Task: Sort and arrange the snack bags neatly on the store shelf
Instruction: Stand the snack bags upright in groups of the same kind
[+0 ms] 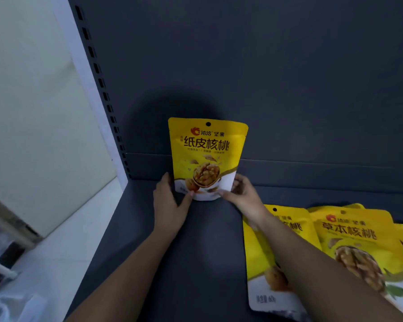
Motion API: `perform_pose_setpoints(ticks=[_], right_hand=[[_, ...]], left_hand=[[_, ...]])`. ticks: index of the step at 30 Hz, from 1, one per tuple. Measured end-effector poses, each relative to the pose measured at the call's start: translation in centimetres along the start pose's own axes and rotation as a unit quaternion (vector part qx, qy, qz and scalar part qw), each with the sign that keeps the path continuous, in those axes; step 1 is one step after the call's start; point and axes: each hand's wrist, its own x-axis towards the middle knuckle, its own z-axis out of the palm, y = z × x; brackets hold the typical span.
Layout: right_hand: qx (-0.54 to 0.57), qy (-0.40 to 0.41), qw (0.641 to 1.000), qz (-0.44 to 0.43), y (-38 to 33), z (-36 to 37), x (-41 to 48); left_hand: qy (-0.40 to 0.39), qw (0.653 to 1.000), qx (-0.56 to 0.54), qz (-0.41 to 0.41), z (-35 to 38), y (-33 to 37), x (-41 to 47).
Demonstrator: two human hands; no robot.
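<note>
Two yellow walnut bags (pixel 349 247) lie flat near me on the dark shelf (pixel 207 252), under my right forearm. Farther in, left hand (pixel 168 201) and right hand (pixel 244 194) pinch the bottom corners of an upright walnut bag (pixel 206 156), long axis vertical, front toward me, just before the back panel (pixel 289 77).

A pale wall panel (pixel 33 101) stood at far left beside a white post (pixel 79 73). Below it lay a light floor (pixel 63 240), with blurred dark clutter (pixel 2 259) at the near-left edge.
</note>
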Motion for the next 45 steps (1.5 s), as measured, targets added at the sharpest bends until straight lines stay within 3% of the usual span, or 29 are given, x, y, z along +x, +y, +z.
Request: perform_pose_setpoints(ticks=[4, 5, 8, 10, 12, 15, 20, 22, 25, 27, 29, 31, 35, 38, 41, 45], right_hand=[[-0.041, -0.013, 0.999, 0.025, -2.7, -2.2, -2.8], [-0.076, -0.020, 0.997, 0.028, -3.2, -3.4, -3.9], [-0.266, 0.005, 0.964, 0.014, -4.0, -7.6, -8.3], [-0.431, 0.055, 0.900, 0.017, -4.0, -10.3, -11.9], [-0.539, 0.082, 0.838, 0.027, -3.7, -12.0, -15.3], [-0.602, 0.040, 0.797, 0.033, -2.8, -13.0, -18.1], [-0.637, 0.002, 0.769, 0.047, -2.0, -12.3, -19.4], [-0.641, -0.012, 0.766, 0.055, -1.5, -11.9, -19.3], [-0.602, -0.021, 0.796, 0.063, -0.9, -12.0, -19.0], [-0.528, -0.008, 0.848, 0.047, -0.5, -12.6, -18.6], [-0.339, 0.002, 0.941, 0.010, -0.2, -12.9, -18.4], [-0.135, -0.028, 0.990, -0.006, -0.2, -12.4, -18.6], [-0.007, -0.008, 1.000, -0.017, -0.9, -10.2, -18.5], [-0.042, 0.030, 0.998, -0.035, -1.9, -7.6, -17.2], [-0.102, 0.038, 0.988, -0.111, -2.2, -4.3, -14.8], [-0.110, 0.011, 0.985, -0.133, -1.4, -0.1, -10.6]], left_hand=[[0.091, 0.986, -0.121, -0.076, -1.6, 2.6, -3.2], [0.065, 0.985, -0.134, -0.088, -1.9, 3.5, -4.3], [-0.169, 0.975, -0.078, -0.123, -2.0, 7.1, -7.8], [-0.270, 0.955, -0.016, -0.118, -0.9, 9.0, -10.2], [-0.311, 0.944, 0.022, -0.105, 0.5, 10.5, -12.3], [-0.316, 0.940, 0.082, -0.096, 2.7, 11.1, -14.1], [-0.276, 0.930, 0.226, -0.088, 4.0, 12.8, -16.0], [-0.262, 0.943, 0.168, -0.120, 4.1, 13.3, -16.3], [-0.222, 0.950, -0.045, -0.215, 3.8, 13.6, -16.5], [-0.212, 0.929, -0.170, -0.253, 3.5, 13.6, -16.6], [-0.222, 0.915, -0.246, -0.230, 2.8, 13.9, -16.8], [-0.234, 0.915, -0.264, -0.194, 2.1, 13.9, -17.2], [-0.202, 0.953, -0.216, -0.064, 0.2, 13.5, -16.5], [-0.157, 0.974, -0.159, 0.027, -1.8, 12.3, -14.8], [-0.087, 0.990, -0.068, 0.084, -3.2, 10.0, -12.6], [-0.017, 0.997, 0.028, 0.073, -4.1, 6.9, -9.2]])
